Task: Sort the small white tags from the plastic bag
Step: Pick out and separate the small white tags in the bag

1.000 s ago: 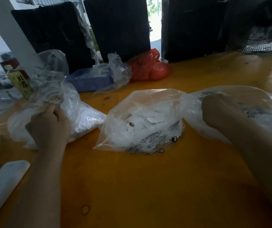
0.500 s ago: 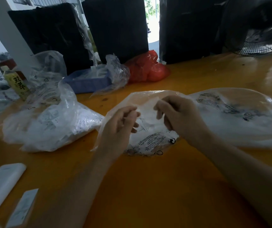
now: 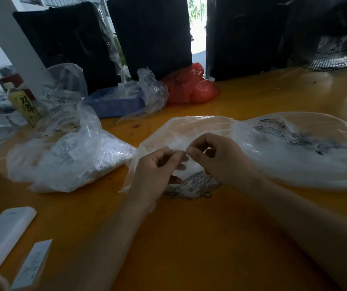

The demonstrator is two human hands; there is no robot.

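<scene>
My left hand (image 3: pixel 157 166) and right hand (image 3: pixel 220 158) meet over the middle bag (image 3: pixel 181 131) on the orange table (image 3: pixel 189 238). Both grips are curled, fingertips pinching the bag's thin clear plastic between them; motion blur hides whether a tag is also caught. White tags (image 3: pixel 195 183) lie inside this bag, below my hands. A fuller bag of tags (image 3: pixel 73 162) sits to the left, another clear bag (image 3: pixel 304 152) to the right. Behind them are a blue tray (image 3: pixel 115 103) and a red bag (image 3: pixel 189 87).
</scene>
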